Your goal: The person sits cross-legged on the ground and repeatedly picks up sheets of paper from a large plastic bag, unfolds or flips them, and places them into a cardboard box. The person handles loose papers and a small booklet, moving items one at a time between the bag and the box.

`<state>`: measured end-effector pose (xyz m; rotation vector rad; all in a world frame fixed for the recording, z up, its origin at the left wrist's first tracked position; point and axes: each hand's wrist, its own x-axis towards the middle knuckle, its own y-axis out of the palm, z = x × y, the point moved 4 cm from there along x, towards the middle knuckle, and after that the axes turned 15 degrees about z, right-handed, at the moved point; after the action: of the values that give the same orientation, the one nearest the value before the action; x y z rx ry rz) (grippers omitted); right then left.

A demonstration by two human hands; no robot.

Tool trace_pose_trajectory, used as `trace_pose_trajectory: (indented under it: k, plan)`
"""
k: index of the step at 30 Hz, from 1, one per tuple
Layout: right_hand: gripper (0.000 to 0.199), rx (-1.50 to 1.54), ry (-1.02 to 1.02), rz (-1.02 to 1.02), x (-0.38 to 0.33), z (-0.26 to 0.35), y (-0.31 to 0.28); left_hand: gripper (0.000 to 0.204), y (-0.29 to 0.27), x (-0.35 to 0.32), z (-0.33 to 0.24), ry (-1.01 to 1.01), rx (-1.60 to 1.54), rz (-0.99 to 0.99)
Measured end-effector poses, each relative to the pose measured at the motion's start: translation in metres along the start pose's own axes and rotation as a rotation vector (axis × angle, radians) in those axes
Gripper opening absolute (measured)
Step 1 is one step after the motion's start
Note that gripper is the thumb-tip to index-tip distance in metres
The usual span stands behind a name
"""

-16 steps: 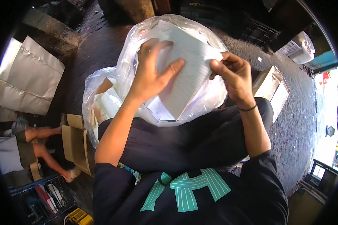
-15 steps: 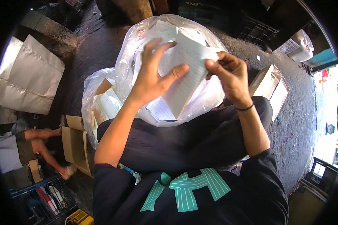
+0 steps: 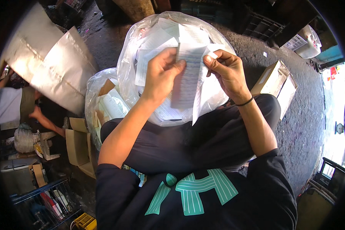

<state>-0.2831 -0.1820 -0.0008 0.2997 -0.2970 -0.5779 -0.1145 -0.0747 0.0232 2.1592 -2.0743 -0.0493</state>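
Note:
I sit with a large clear plastic bag (image 3: 126, 65) full of white printed paper sheets in front of my knees. My left hand (image 3: 161, 74) and my right hand (image 3: 226, 71) both grip a white printed paper sheet (image 3: 186, 82) above the bag's mouth. The sheet is turned nearly edge-on between the hands, its lower corner hanging toward my lap. A dark band circles my right wrist.
A second clear bag (image 3: 99, 103) with paper and cardboard lies at my left knee. Brown cardboard boxes (image 3: 78, 143) stand to the left, another open box (image 3: 276, 82) to the right. Large pale sheets (image 3: 51, 73) lie far left, beside another person's arm (image 3: 44, 120). A wire crate (image 3: 46, 203) sits lower left.
The sheet that lay flat under my left palm has been lifted and turned upright; both hands now pinch its top edge, closer together.

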Motion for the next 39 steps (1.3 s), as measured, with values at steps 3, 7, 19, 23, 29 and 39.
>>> trace_pose_trajectory:
  k: [3, 7, 19, 23, 29, 39]
  plan:
    - [0.024, -0.091, -0.016, -0.160, 0.004, 0.011, 0.004, 0.024, -0.025, 0.001, 0.005, 0.015, 0.144, -0.167]
    - [0.030, -0.537, -0.024, -0.474, -0.001, 0.029, -0.062, 0.020, -0.102, -0.002, -0.017, 0.227, 0.481, -0.499]
    - [0.039, -1.661, -0.393, -0.564, 0.005, 0.033, -0.016, 0.026, -0.137, -0.010, -0.043, 0.206, 0.186, -0.380]
    - [0.045, -1.248, -0.234, -0.194, 0.009, 0.006, 0.018, 0.024, -0.109, -0.001, -0.036, 0.211, 0.076, -0.293]
    - [0.054, -0.392, 0.001, -0.041, 0.017, -0.053, 0.023, 0.024, -0.084, -0.001, -0.028, 0.155, -0.062, -0.211]
    - [0.026, -0.481, -0.064, 0.029, 0.016, -0.019, 0.015, 0.055, -0.091, -0.008, -0.035, 0.247, 1.209, -0.407]
